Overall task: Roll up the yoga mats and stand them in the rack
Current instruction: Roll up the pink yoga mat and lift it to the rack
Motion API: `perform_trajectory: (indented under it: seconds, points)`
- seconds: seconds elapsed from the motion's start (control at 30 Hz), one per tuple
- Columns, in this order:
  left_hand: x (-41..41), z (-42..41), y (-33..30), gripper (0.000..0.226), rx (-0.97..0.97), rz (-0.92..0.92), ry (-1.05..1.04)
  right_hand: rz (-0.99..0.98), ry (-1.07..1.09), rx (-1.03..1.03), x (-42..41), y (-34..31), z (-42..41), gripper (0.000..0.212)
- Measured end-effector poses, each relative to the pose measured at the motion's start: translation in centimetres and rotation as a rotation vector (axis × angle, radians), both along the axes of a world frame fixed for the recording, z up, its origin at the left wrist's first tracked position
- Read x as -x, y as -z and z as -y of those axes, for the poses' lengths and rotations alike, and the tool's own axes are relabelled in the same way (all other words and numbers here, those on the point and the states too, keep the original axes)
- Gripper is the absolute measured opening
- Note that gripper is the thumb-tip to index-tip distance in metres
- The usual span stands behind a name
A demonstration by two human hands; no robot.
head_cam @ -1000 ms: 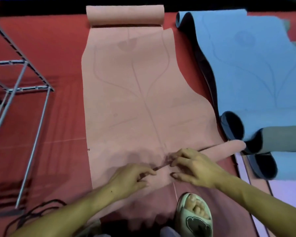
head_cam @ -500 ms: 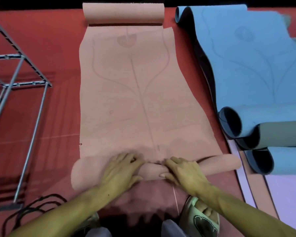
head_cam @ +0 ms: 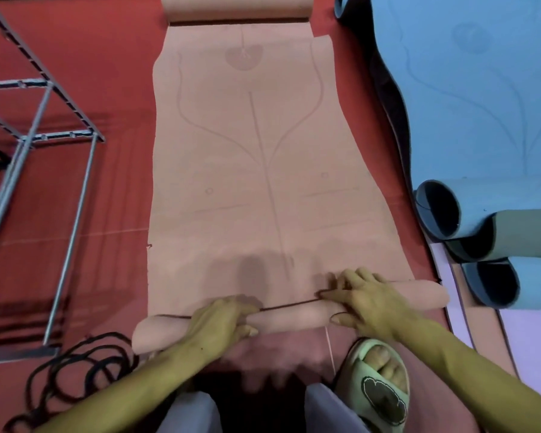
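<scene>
The pink yoga mat (head_cam: pixel 256 170) lies flat on the red floor (head_cam: pixel 113 189) ahead of me, a faint stem-and-petal line drawing running down its middle. Its far end is curled into a loose roll, and its near end is wound into a tight, thin roll (head_cam: pixel 294 314) stretching across in front of my knees, right end slightly farther than the left. My left hand (head_cam: pixel 219 323) curls over the roll left of centre, fingers wrapped round the top. My right hand (head_cam: pixel 369 304) sits on it right of centre, fingers bent over the far side, thumb on the near side. The metal rack (head_cam: pixel 41 142) stands to the left, well apart from the mat; the blue mats (head_cam: pixel 481 114) lie to the right, their near ends curled.

Half a second ago the roll was closer to me, and both hands were nearer together at its middle; now they are spread wider and the roll has gone a little farther up the mat.
</scene>
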State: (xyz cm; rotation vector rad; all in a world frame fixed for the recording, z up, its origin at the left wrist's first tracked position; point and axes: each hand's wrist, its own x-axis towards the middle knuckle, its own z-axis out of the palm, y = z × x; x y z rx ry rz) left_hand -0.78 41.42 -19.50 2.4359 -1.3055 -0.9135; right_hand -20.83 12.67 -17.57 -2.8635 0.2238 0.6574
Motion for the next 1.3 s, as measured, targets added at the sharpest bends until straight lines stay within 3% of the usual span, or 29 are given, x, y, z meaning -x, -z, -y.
perform_trajectory:
  seconds: [0.07,0.2,0.33,0.47,0.57,0.73,0.9,0.97,1.07,1.2,1.3]
  points:
    - [-0.6,0.0,-0.7,0.054,-0.003,-0.018,-0.002,0.006,0.014,-0.009,1.1,0.1,0.7,0.062]
    - [-4.5,-0.5,-2.2,0.054,-0.008,0.045,0.080,0.064,0.317,-0.387,1.1,1.1,-0.6,0.042]
    - [-5.5,-3.1,0.0,0.040,-0.159,-0.168,0.106,0.057,0.295,-0.506,-0.5,2.4,-1.7,0.031]
    - [-3.6,-5.1,1.1,0.045,-0.043,-0.230,-0.014,0.036,0.276,-0.528,-1.0,2.7,-1.4,0.028]
    - [-3.1,-5.5,0.6,0.025,-0.028,-0.182,-0.112,0.022,0.262,-0.523,-1.2,2.6,-1.3,0.023]
    - [-2.9,-4.9,0.8,0.010,-0.047,-0.202,-0.186,0.012,0.270,-0.675,-0.8,2.6,-0.6,0.011]
    - [-3.2,-5.3,1.2,0.024,-0.039,-0.272,-0.236,0.007,0.281,-0.657,-0.8,2.8,-0.8,0.013]
    - [-3.3,-5.0,1.0,0.014,-0.084,-0.267,-0.235,-0.002,0.259,-0.663,-1.2,3.1,-0.9,0.012]
    - [-3.3,-4.3,1.1,0.006,-0.140,-0.177,-0.265,-0.002,0.230,-0.579,-1.8,4.0,-0.8,0.015]
    - [-2.4,-4.0,1.3,0.027,-0.086,-0.081,-0.356,0.013,0.251,-0.480,-1.6,4.8,-1.0,0.021]
    - [-2.1,-3.9,1.3,0.027,-0.018,0.029,-0.346,-0.003,0.241,-0.390,-2.0,3.9,-1.5,0.020]
